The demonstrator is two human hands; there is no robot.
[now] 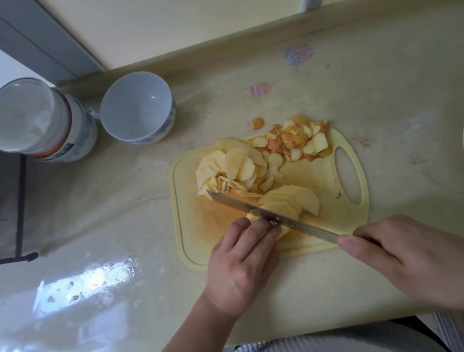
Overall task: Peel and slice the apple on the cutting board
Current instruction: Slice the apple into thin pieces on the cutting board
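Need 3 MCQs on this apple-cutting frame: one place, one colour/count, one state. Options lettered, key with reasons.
1. Where does the pile of peels lie?
A. on the cutting board's far edge, near its handle hole
B. inside the white bowl
C. under the left hand

2. What colour is the cutting board?
A. green
B. pale yellow
C. black

3. What is the right hand doing?
A. resting flat on the counter
B. lifting a bowl
C. gripping the knife, whose blade crosses the apple piece

Key: 1 A, the reddish scraps sit at the far edge by the oval hole. 2 B, the board is light yellow plastic. 3 C, fingers wrap the handle while the left hand steadies the apple.
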